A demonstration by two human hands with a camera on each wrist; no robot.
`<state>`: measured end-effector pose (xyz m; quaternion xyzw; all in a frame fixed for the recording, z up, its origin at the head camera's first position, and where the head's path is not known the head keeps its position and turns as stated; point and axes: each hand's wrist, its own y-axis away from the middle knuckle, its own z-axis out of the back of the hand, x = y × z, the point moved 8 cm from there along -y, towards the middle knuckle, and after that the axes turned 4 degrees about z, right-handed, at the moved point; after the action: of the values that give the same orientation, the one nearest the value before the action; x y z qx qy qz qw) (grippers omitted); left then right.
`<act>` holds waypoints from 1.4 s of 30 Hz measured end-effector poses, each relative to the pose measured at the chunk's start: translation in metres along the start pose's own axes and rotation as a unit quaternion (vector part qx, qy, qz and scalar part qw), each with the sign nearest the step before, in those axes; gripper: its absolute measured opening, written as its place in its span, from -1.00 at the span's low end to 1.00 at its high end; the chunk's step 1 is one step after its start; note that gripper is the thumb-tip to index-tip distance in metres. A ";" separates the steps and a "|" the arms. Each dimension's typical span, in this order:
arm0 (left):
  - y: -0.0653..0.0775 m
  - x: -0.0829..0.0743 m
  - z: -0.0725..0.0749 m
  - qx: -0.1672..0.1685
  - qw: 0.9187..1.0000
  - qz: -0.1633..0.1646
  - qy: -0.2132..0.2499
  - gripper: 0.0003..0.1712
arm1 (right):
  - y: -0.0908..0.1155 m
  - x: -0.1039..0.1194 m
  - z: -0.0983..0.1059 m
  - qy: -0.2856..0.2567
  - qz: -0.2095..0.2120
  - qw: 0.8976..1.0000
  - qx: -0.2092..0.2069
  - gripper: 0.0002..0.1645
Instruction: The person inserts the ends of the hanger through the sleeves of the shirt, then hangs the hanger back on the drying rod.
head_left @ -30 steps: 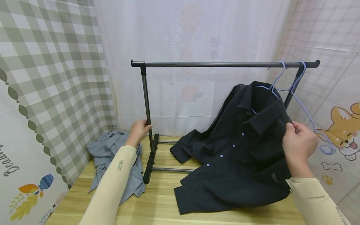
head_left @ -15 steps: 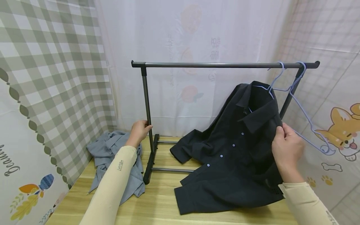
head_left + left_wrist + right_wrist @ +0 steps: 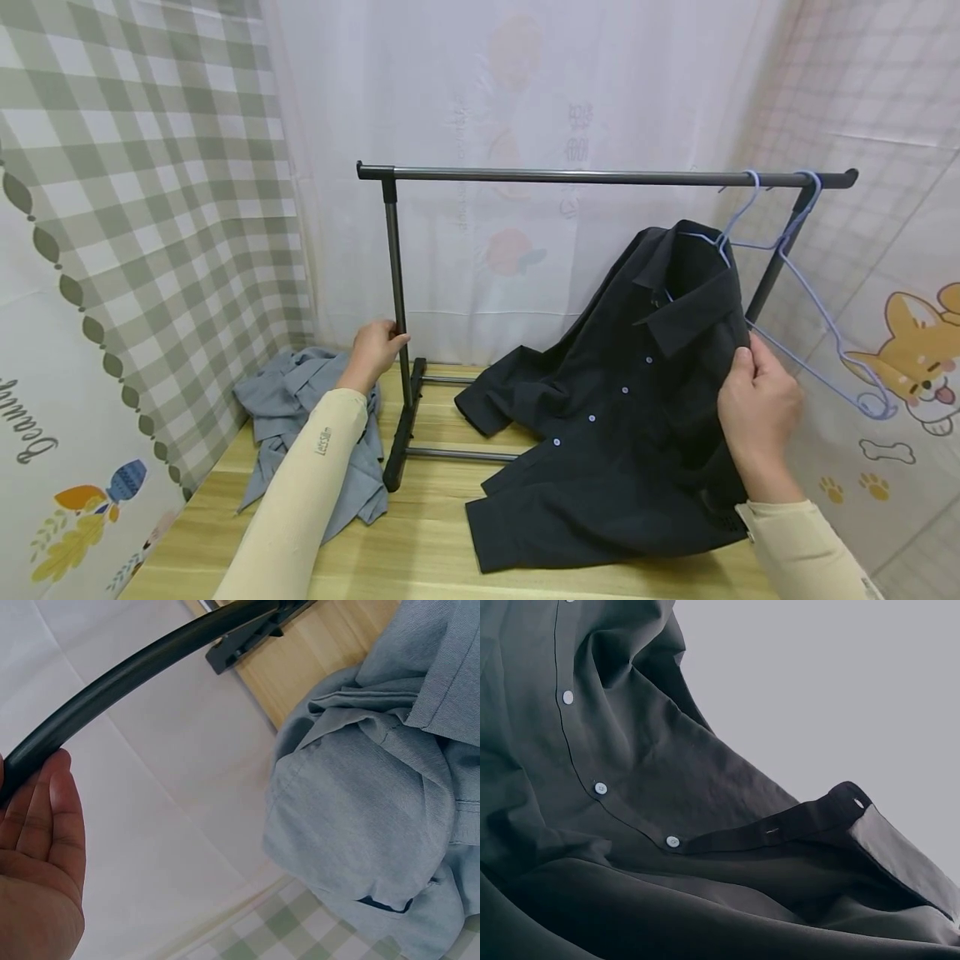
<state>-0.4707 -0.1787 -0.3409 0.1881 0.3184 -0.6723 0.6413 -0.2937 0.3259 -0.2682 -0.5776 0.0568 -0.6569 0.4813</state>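
Note:
A dark button-up shirt (image 3: pixel 600 450) hangs by its collar on a blue wire hanger (image 3: pixel 738 218) at the rack's right end, its lower part spread on the table. My right hand (image 3: pixel 761 412) pinches the shirt at the shoulder, thumb in front. In the right wrist view the shirt's button placket (image 3: pixel 601 789) and a cuff (image 3: pixel 847 801) show; the hand itself is out of that view. On the other side, my left hand (image 3: pixel 375 354) grips the left post of the black clothes rack (image 3: pixel 395 250). The left wrist view shows its fingers (image 3: pixel 64 802) against the post.
A second blue hanger (image 3: pixel 821 312) hangs bare at the far right of the bar. Crumpled grey-blue clothing (image 3: pixel 300 392) lies left of the rack on the wooden table (image 3: pixel 427 533). Printed curtains (image 3: pixel 480 275) enclose the back and sides.
My right hand has drawn the shirt's shoulder to the left, mostly in the first half second. More of the bare hanger now shows behind it. The left hand keeps its place on the post.

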 end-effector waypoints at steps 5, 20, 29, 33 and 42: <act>0.000 0.001 -0.001 -0.003 1.000 -0.001 0.005 -0.67 | 0.001 -0.002 0.005 -0.004 -0.003 1.000 -0.016 -0.51; 0.003 0.000 0.000 -0.015 1.000 -0.010 0.013 -0.67 | 0.008 0.006 0.018 0.020 0.083 0.993 -0.087 -0.54; 0.005 -0.002 -0.001 -0.030 0.999 -0.020 -0.015 -0.69 | 0.016 0.018 0.012 0.034 0.144 0.984 -0.100 -0.56; 0.007 -0.003 -0.003 -0.028 0.999 -0.022 -0.034 -0.67 | 0.023 0.025 0.004 0.047 0.177 0.978 -0.103 -0.58; 0.008 -0.002 -0.004 -0.038 0.998 -0.031 -0.041 -0.67 | 0.045 0.038 -0.031 0.044 0.212 0.976 -0.024 -0.55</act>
<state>-0.4636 -0.1738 -0.3440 0.1259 0.3227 -0.6863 0.6396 -0.2885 0.2607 -0.2798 -0.5344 0.2149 -0.5635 0.5922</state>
